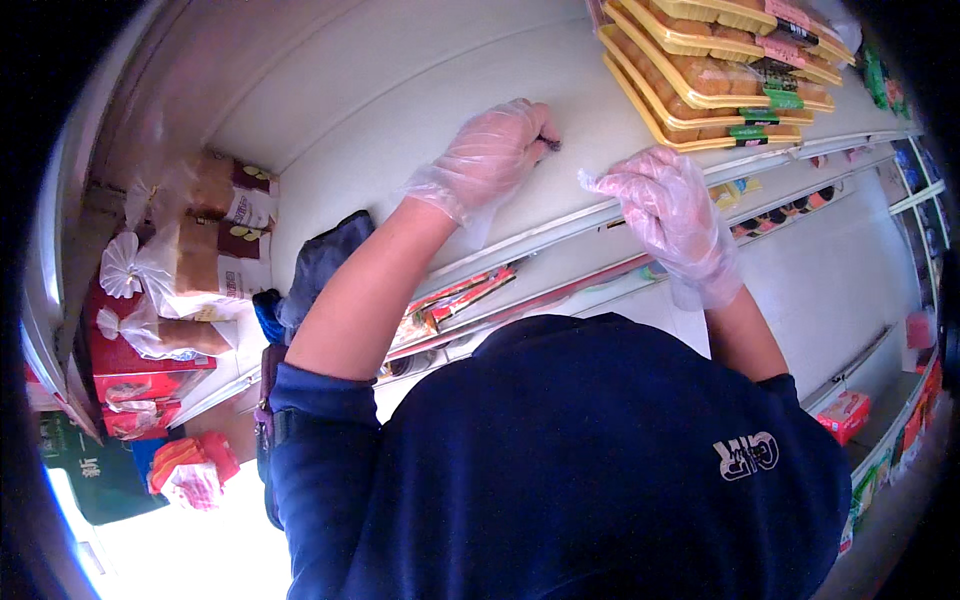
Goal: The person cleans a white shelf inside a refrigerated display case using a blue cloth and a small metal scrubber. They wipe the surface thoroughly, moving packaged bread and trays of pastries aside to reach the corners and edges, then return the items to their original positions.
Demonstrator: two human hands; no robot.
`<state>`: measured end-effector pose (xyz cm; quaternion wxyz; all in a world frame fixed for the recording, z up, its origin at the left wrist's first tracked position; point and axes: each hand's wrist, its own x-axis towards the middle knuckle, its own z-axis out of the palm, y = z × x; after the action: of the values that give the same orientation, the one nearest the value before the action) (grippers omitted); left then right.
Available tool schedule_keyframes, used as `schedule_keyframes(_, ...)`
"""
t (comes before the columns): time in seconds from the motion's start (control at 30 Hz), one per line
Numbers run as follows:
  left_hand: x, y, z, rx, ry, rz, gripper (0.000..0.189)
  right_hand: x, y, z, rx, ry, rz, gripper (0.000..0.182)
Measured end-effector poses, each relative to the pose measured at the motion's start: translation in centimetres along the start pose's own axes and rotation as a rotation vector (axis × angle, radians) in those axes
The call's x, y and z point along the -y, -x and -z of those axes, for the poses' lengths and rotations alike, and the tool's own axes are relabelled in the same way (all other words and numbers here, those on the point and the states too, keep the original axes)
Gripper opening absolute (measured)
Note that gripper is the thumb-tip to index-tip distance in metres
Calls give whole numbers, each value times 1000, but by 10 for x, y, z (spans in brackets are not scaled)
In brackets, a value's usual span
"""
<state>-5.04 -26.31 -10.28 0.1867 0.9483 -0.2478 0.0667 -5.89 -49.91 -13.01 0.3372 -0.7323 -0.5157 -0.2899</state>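
Observation:
My left hand [499, 150], in a clear plastic glove, is over the white shelf [420, 142]. Its fingers are curled, with a small dark thing [551, 143] at the fingertips, too small to name. My right hand [671, 214], gloved the same way, is at the shelf's front edge, to the right of my left hand. Its fingers are bent together, and a crumpled tip of clear plastic [591, 181] sticks out from them; it looks like loose glove film. Just beyond my right hand, yellow trays of round brown food [705, 82] are stacked under clear wrap.
Bagged bread loaves [202, 255] stand at the left, above a red box [142, 367]. A dark cloth or bag [322, 255] lies by my left forearm. Lower shelves hold red packets [472, 292] and a red box [844, 416]. A metal shelf lip [540, 236] runs below my hands.

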Motion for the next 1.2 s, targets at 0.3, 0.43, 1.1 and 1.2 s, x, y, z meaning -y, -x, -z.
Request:
schedule_keyframes(0.3,11,3,5,-53,-106,159,13,-26,1,-8,10,-145,42,32)
schedule_keyframes(0.43,-17,-11,-17,-59,-108,40,12,-28,3,-2,42,-181,23,32)
schedule_keyframes(1.1,-23,-48,-25,-74,-178,-52,12,-29,10,-5,86,-77,74,26)
schedule_keyframes(1.2,-23,-40,-28,-62,-116,-93,13,-28,10,-5,76,-70,66,26)
